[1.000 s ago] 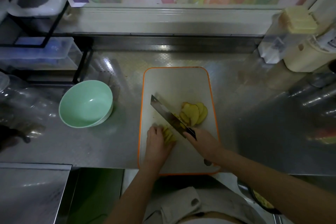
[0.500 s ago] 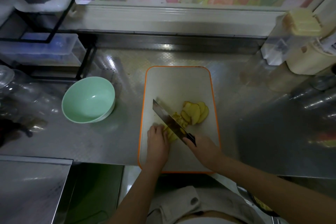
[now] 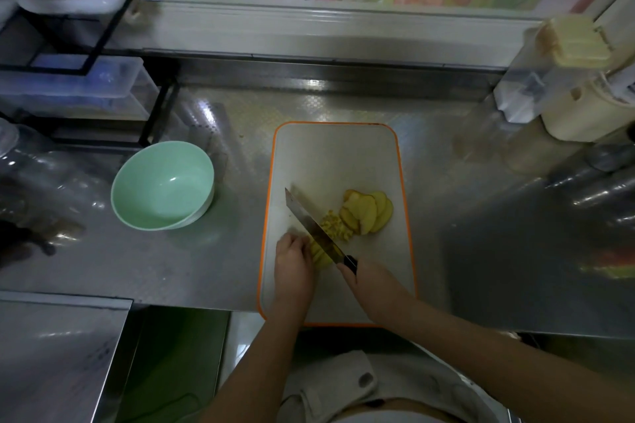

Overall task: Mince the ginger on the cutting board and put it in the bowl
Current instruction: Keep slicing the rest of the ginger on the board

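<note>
The left hand (image 3: 293,259) is held knuckles-up, its fingers curled down onto the ginger (image 3: 319,252). Its bare forearm is extended from 6 o'clock toward 12. The right hand (image 3: 372,285) is closed round the knife (image 3: 350,262) handle, with its bare forearm angled from 4 o'clock toward 10.

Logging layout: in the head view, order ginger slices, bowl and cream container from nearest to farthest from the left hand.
1. Ginger slices, just right of the left hand, on the board.
2. Bowl, off to the left.
3. Cream container, far right, at the back.
</note>
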`<action>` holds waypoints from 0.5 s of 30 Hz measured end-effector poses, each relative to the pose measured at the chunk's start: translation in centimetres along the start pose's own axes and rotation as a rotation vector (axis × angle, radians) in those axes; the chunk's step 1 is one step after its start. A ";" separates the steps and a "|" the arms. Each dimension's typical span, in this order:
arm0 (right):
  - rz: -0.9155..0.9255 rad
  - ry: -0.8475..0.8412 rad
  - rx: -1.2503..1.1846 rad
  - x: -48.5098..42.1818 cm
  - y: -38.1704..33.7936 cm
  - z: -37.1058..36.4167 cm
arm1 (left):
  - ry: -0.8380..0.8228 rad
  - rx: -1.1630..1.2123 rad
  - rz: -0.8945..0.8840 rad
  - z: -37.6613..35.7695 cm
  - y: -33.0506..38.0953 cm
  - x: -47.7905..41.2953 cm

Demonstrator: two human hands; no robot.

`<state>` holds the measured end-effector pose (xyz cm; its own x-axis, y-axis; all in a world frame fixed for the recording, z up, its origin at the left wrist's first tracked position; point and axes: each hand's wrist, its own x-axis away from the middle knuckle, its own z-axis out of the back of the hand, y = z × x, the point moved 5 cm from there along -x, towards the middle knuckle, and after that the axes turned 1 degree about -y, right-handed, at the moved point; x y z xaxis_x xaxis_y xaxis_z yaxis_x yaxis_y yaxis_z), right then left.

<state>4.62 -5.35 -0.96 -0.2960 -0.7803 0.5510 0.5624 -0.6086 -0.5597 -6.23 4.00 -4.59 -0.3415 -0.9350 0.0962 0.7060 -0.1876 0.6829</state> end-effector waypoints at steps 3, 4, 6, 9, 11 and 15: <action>-0.016 -0.020 -0.007 -0.4 -0.2 -0.5 | -0.001 -0.007 0.002 -0.1 -0.1 -0.1; -0.018 -0.024 0.015 -0.5 -0.2 -0.5 | -0.001 -0.016 -0.001 -0.2 -0.1 -0.1; -0.023 -0.023 0.053 -0.8 -0.1 -0.6 | -0.002 -0.027 -0.004 -0.2 -0.2 -0.1; -0.056 -0.013 0.030 -1.0 0.5 -0.8 | -0.003 -0.031 -0.009 -0.3 -0.3 -0.1; -0.045 -0.001 0.041 -1.3 0.8 -0.8 | -0.005 -0.029 -0.021 -0.3 -0.2 0.0; 0.030 -0.032 -0.028 -1.6 1.3 0.1 | 0.007 -0.036 -0.032 -0.1 0.0 0.1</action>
<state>5.95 -4.85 -2.50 -0.2541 -0.7934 0.5531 0.5487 -0.5892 -0.5931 -6.20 3.89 -4.69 -0.3601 -0.9303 0.0696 0.7167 -0.2281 0.6590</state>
